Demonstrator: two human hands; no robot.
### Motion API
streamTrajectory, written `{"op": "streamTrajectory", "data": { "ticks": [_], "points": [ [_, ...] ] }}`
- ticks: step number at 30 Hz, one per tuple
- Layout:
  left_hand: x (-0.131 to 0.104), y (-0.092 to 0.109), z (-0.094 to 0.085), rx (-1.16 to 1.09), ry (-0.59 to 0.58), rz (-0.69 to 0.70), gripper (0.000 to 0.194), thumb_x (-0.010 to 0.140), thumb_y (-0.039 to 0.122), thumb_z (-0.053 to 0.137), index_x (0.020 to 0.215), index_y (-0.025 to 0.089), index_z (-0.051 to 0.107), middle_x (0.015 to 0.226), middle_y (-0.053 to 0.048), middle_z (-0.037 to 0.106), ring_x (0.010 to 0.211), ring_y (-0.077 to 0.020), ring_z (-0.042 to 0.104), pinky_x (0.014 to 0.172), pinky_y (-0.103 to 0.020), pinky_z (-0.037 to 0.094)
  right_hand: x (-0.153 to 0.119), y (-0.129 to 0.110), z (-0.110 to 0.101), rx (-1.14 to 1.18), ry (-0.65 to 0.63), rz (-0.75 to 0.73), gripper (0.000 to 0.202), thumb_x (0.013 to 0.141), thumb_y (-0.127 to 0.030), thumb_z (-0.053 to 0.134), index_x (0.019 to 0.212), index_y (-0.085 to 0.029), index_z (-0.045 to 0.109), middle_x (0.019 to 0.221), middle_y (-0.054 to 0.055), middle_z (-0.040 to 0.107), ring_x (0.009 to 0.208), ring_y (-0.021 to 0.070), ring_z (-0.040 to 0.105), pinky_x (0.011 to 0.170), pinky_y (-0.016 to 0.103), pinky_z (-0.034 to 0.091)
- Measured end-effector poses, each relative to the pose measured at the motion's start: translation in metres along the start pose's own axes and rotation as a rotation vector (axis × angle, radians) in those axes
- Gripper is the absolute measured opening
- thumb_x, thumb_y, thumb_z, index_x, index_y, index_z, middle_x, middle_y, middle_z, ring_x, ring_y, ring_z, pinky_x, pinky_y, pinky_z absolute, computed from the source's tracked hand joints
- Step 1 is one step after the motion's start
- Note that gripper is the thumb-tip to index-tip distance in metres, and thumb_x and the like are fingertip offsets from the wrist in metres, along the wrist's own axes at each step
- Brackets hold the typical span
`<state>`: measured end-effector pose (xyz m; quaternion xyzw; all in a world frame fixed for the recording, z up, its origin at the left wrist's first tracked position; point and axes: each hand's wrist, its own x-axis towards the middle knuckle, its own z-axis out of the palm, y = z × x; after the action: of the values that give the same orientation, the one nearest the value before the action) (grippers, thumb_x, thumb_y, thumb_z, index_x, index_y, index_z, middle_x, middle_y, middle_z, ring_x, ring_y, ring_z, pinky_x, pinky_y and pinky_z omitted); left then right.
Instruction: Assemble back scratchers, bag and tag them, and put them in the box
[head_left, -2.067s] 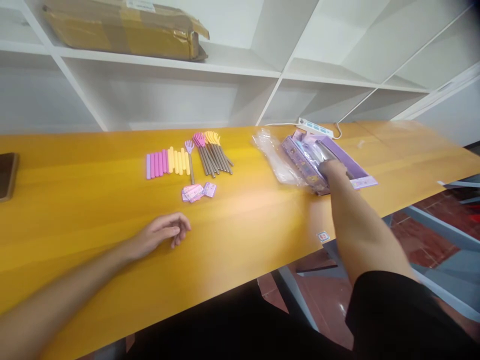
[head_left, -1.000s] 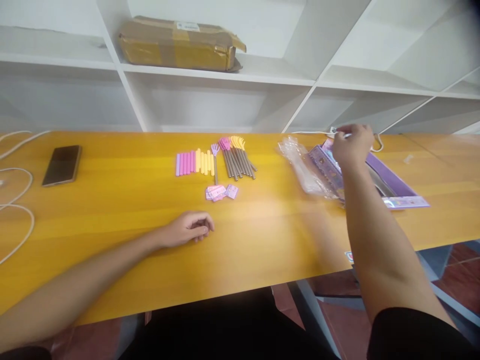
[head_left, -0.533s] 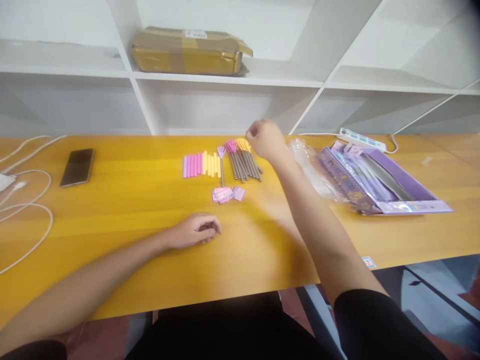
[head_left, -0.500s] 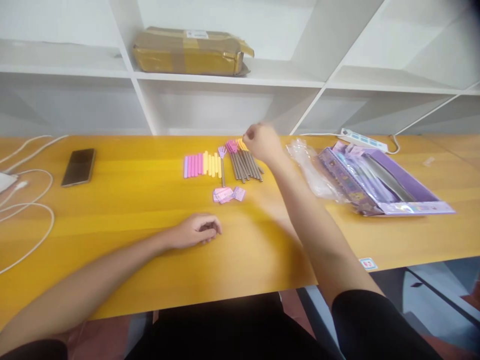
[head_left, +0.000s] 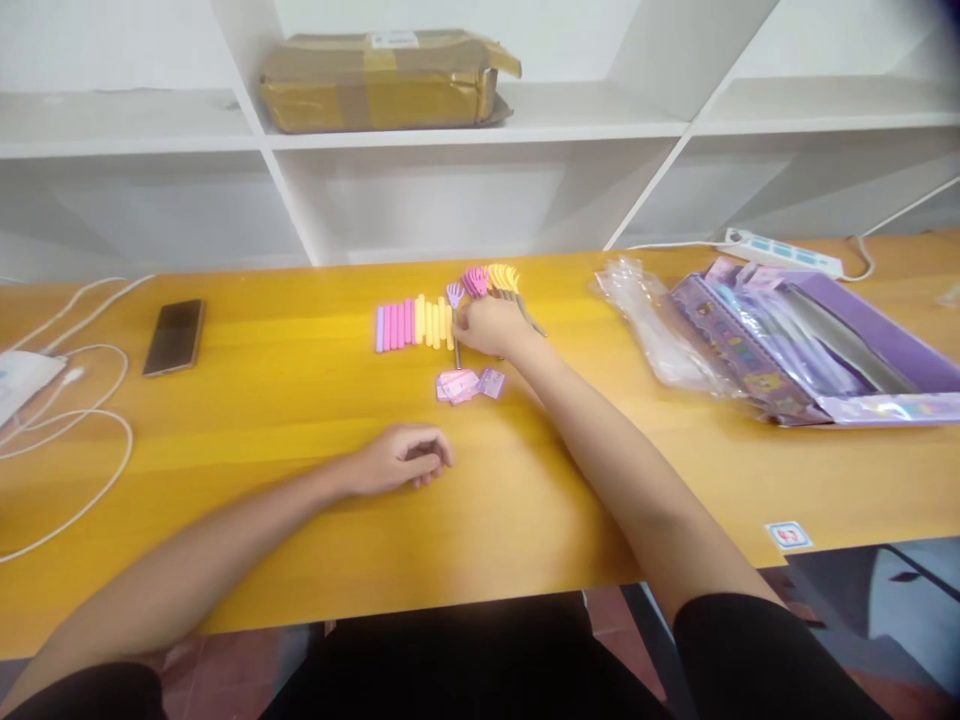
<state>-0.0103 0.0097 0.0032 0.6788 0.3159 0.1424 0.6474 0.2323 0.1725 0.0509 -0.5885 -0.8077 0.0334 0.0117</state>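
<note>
My right hand reaches over a row of back scratchers, its fingers closed at the metal rod of the purple back scratcher. The fingertips are small and partly hidden. Beneath the hand lie several pink back scratchers and yellow back scratchers, heads toward the shelf, most of their rods covered. Just left of them are pink handle sticks and yellow handle sticks, side by side. Small printed cards lie below the rods. My left hand rests on the table, loosely curled and holding nothing.
A purple box with wrapped items stands at right, with clear plastic wrapping beside it. Behind it is a power strip. At left lie a phone and white cables. A taped carton sits on the shelf.
My right hand has moved left and down from the yellow scratcher heads to the purple scratcher's rod. My left hand stays put. The view has shifted slightly.
</note>
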Motion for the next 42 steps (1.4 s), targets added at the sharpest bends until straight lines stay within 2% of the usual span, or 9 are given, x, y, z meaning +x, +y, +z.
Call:
{"op": "streamTrajectory", "data": {
  "ticks": [4, 7, 10, 14, 19, 27, 32, 38, 42],
  "points": [
    [-0.001, 0.002, 0.002, 0.022, 0.026, 0.002, 0.020, 0.105, 0.036, 0.060, 0.105, 0.017, 0.067, 0.088, -0.004, 0.068, 0.070, -0.0133, 0.064, 0.065, -0.027, 0.055, -0.002, -0.005, 0.000, 0.000, -0.013, 0.008, 0.041, 0.105, -0.037, 0.053, 0.111, -0.010, 0.083, 0.114, 0.024, 0.080, 0.107, 0.0337, 0.077, 0.086, 0.034, 0.053],
    [-0.002, 0.004, -0.011, 0.217, 0.168, 0.127, 0.023, 0.107, 0.034, 0.055, 0.097, 0.018, 0.068, 0.089, -0.005, 0.068, 0.073, -0.0157, 0.065, 0.070, -0.031, 0.056, -0.001, -0.008, 0.001, -0.012, -0.029, 0.045, 0.043, 0.105, -0.038, 0.054, 0.118, -0.007, 0.081, 0.115, 0.026, 0.080, 0.110, 0.0354, 0.076, 0.089, 0.035, 0.054],
    [-0.002, 0.003, -0.043, 0.584, 0.481, 0.308, 0.027, 0.108, 0.030, 0.049, 0.096, 0.020, 0.070, 0.095, -0.008, 0.070, 0.092, -0.0224, 0.068, 0.091, -0.041, 0.057, 0.001, -0.009, 0.005, -0.033, -0.030, 0.074, 0.043, 0.104, -0.035, 0.055, 0.125, -0.006, 0.079, 0.115, 0.028, 0.079, 0.112, 0.0363, 0.076, 0.089, 0.036, 0.054],
    [-0.001, -0.006, -0.092, 1.009, 0.765, 0.198, 0.039, 0.108, 0.036, 0.050, 0.136, 0.021, 0.072, 0.141, -0.017, 0.065, 0.132, -0.0346, 0.056, 0.120, -0.059, 0.044, 0.003, -0.010, 0.008, -0.025, 0.002, 0.087, 0.039, 0.100, -0.027, 0.057, 0.124, -0.006, 0.078, 0.114, 0.028, 0.079, 0.112, 0.0354, 0.077, 0.089, 0.035, 0.054],
    [0.000, -0.018, -0.109, 1.155, 0.743, 0.008, 0.056, 0.113, 0.046, 0.040, 0.159, 0.025, 0.061, 0.170, -0.015, 0.044, 0.150, -0.0401, 0.039, 0.127, -0.064, 0.035, 0.003, -0.011, 0.003, -0.008, -0.014, 0.104, 0.036, 0.098, -0.028, 0.062, 0.122, -0.007, 0.080, 0.110, 0.027, 0.080, 0.110, 0.0356, 0.078, 0.088, 0.035, 0.055],
    [0.001, -0.026, -0.116, 1.114, 0.845, -0.018, 0.063, 0.113, 0.051, 0.034, 0.159, 0.014, 0.057, 0.162, -0.023, 0.052, 0.152, -0.0384, 0.041, 0.131, -0.061, 0.032, 0.003, -0.006, -0.010, 0.047, 0.018, 0.125, 0.035, 0.097, -0.030, 0.064, 0.119, -0.008, 0.080, 0.102, 0.025, 0.079, 0.105, 0.0365, 0.077, 0.091, 0.039, 0.057],
    [0.002, -0.028, -0.120, 1.106, 0.848, -0.048, 0.059, 0.114, 0.050, 0.034, 0.157, 0.020, 0.061, 0.167, -0.019, 0.049, 0.153, -0.0386, 0.040, 0.131, -0.061, 0.031, 0.002, 0.001, -0.023, 0.134, 0.062, 0.136, 0.034, 0.095, -0.034, 0.066, 0.115, -0.010, 0.079, 0.101, 0.023, 0.077, 0.104, 0.0371, 0.074, 0.089, 0.042, 0.056],
    [0.002, -0.028, -0.134, 1.114, 0.958, -0.072, 0.042, 0.110, 0.041, 0.044, 0.129, 0.016, 0.071, 0.142, -0.020, 0.066, 0.138, -0.0374, 0.053, 0.126, -0.061, 0.037, -0.005, 0.008, -0.041, 0.264, 0.180, 0.186, 0.030, 0.094, -0.032, 0.065, 0.112, -0.011, 0.076, 0.100, 0.018, 0.073, 0.101, 0.0334, 0.069, 0.090, 0.042, 0.053],
    [-0.002, -0.031, -0.147, 1.146, 1.074, -0.156, 0.024, 0.103, 0.030, 0.051, 0.109, 0.013, 0.067, 0.114, -0.022, 0.069, 0.117, -0.0381, 0.062, 0.113, -0.061, 0.048, -0.017, 0.024, -0.062, 0.475, 0.264, 0.128, 0.025, 0.097, -0.036, 0.064, 0.096, -0.013, 0.073, 0.081, 0.010, 0.064, 0.086, 0.0245, 0.063, 0.080, 0.037, 0.052]
  ]
}}
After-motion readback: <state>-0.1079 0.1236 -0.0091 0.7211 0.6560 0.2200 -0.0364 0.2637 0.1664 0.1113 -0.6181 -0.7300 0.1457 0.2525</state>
